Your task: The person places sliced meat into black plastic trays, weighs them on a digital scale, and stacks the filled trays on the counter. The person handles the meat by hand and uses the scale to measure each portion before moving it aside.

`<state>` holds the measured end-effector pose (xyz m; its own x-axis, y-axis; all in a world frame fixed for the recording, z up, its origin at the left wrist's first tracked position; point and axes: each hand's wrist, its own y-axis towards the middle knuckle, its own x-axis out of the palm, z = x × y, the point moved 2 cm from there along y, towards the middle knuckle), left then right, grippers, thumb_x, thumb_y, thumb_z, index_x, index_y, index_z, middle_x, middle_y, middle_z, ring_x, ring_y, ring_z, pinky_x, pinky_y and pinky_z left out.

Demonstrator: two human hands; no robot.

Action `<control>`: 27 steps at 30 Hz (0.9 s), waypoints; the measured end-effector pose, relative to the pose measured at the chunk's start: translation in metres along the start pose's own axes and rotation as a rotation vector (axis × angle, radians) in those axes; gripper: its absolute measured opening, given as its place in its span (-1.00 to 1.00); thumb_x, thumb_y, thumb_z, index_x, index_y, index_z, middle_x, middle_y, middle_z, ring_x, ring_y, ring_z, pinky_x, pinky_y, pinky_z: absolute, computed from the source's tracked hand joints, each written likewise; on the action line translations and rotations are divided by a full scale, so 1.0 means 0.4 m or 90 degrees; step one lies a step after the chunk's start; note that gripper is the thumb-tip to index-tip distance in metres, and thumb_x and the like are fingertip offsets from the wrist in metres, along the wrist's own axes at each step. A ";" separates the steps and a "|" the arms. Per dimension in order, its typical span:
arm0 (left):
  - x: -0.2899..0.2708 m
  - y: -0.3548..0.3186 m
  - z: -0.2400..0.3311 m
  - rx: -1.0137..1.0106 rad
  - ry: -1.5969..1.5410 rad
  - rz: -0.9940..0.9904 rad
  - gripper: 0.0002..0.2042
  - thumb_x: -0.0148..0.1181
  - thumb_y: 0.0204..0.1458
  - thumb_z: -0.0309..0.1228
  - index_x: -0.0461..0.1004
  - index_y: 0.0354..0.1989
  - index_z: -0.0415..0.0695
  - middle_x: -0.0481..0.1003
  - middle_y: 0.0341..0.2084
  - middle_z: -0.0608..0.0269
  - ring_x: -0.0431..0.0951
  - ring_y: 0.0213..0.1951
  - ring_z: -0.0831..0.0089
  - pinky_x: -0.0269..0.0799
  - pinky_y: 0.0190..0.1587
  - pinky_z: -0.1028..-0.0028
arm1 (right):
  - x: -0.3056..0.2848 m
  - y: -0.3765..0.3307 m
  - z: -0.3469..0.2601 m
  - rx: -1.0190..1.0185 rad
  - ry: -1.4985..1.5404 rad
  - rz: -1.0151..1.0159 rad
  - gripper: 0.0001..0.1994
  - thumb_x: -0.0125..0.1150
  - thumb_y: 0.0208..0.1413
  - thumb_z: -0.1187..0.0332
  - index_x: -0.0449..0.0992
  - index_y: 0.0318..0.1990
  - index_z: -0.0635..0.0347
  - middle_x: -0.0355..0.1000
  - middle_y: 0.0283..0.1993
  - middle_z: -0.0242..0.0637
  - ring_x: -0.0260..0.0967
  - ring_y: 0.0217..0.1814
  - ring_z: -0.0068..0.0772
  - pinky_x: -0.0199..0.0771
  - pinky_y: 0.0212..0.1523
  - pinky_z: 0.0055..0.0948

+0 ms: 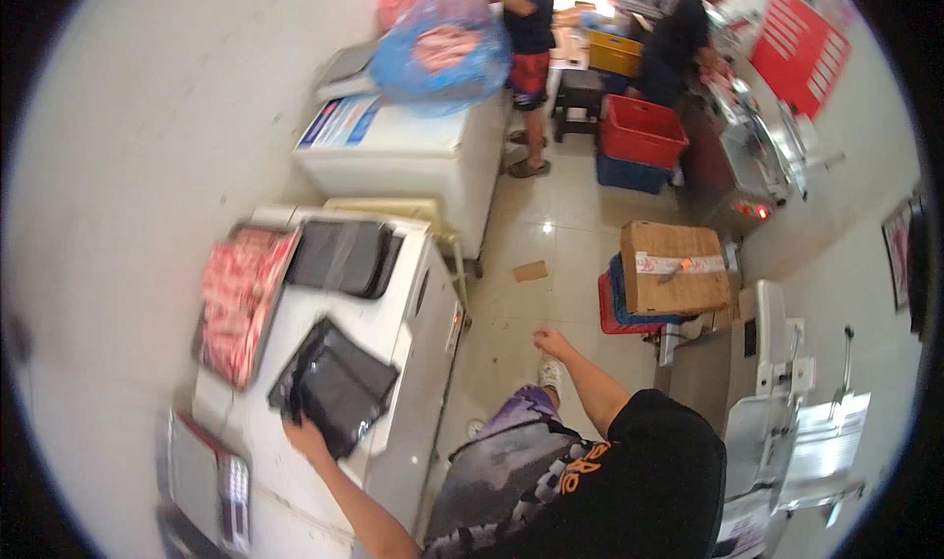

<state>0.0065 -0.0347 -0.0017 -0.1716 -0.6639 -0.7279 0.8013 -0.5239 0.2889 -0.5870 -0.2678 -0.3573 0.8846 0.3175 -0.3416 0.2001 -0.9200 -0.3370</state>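
Black plastic gleams at lower left of the frame: a glossy, shallow, rectangular black tray (346, 387) sits on or just above a white, flat-topped chest (295, 485); I can't tell whether it is fully resting. The person's left hand (307, 439) grips it by the near edge, thumb side showing, the other fingers hidden. With just that one corner held, I'd worry about the far end dipping or twisting free. Its right corner lies close to the chest's edge, so a careless swing could send it to the pale tiled floor (511, 308).

Their right hand (553, 343), near the frame's centre, hangs well away, fingers curled; I can't tell whether anything is inside. It offers no support. A shove up-left might knock the long tray of red-and-white sliced meat (246, 308) or the neat stack of black plastic trays (339, 256).
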 end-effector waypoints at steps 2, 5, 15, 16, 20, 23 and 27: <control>-0.037 -0.029 -0.002 -0.057 -0.084 -0.026 -0.62 0.24 0.29 -0.29 0.58 0.08 -0.41 0.63 0.00 -0.23 0.60 0.09 -0.11 0.47 0.18 0.11 | 0.044 -0.006 -0.155 -0.026 0.130 -0.015 -0.71 0.17 0.21 0.49 0.61 0.06 0.32 0.63 -0.17 -0.28 0.56 -0.17 -0.45 0.57 -0.15 -0.40; -0.130 -0.038 -0.033 -0.068 -0.194 0.005 -0.60 0.26 0.31 -0.27 0.55 0.10 -0.41 0.65 -0.04 -0.17 0.62 0.01 0.00 0.44 0.15 0.21 | 0.201 -0.054 -0.408 -0.130 0.177 -0.020 -0.75 0.15 0.25 0.54 0.62 0.04 0.29 0.62 -0.16 -0.32 0.54 -0.15 -0.50 0.55 -0.13 -0.44; -0.257 -0.176 -0.164 -0.300 -0.540 0.035 -0.56 0.37 0.26 -0.37 0.44 0.23 -0.28 0.56 0.08 0.15 0.51 0.09 0.37 0.38 0.24 0.32 | 0.348 -0.173 -0.861 -0.411 0.102 0.057 -0.88 0.24 0.26 0.54 0.66 -0.12 0.21 0.59 -0.20 -0.43 0.50 -0.16 -0.56 0.51 -0.11 -0.49; -0.262 -0.187 -0.143 -0.309 -0.596 0.076 -0.59 0.37 0.26 -0.39 0.44 0.21 -0.27 0.55 0.05 0.18 0.51 0.06 0.37 0.39 0.22 0.33 | 0.353 -0.169 -0.906 -0.436 0.131 0.019 -0.84 0.26 0.28 0.51 0.63 -0.02 0.19 0.58 -0.14 -0.40 0.50 -0.11 -0.54 0.52 -0.06 -0.46; -0.206 -0.113 -0.064 -0.270 -0.692 -0.044 -0.60 0.39 0.25 -0.38 0.43 0.18 -0.23 0.54 -0.04 0.25 0.49 -0.05 0.46 0.40 0.12 0.40 | 0.424 -0.109 -1.073 -0.384 0.302 -0.219 -0.56 0.29 0.36 0.34 0.41 0.35 0.08 0.48 0.21 -0.28 0.44 0.17 -0.46 0.49 0.19 -0.36; -0.177 -0.051 0.044 -0.267 -0.744 -0.051 -0.66 0.38 0.25 -0.43 0.48 0.14 -0.19 0.57 -0.05 0.28 0.54 -0.05 0.44 0.44 0.11 0.39 | 0.476 -0.086 -1.211 -0.234 0.350 -0.500 -0.26 0.35 0.33 0.06 0.17 0.56 0.00 0.15 0.55 -0.25 0.10 0.56 -0.30 0.15 0.53 -0.20; -0.087 0.082 0.187 -0.291 -0.769 -0.121 -0.71 0.35 0.24 -0.49 0.52 0.11 -0.17 0.62 -0.09 0.27 0.60 -0.04 0.42 0.51 0.10 0.34 | 0.436 0.011 -1.366 -0.384 0.296 -0.463 -0.22 0.42 0.23 0.19 0.19 0.56 0.01 0.19 0.52 -0.27 0.08 0.57 -0.32 0.15 0.53 -0.25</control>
<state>-0.0039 -0.0686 0.0796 -0.5158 -0.7821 0.3498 0.7875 -0.5936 -0.1659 -0.2016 -0.3419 0.0610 0.5163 0.8372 0.1805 0.8110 -0.5457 0.2110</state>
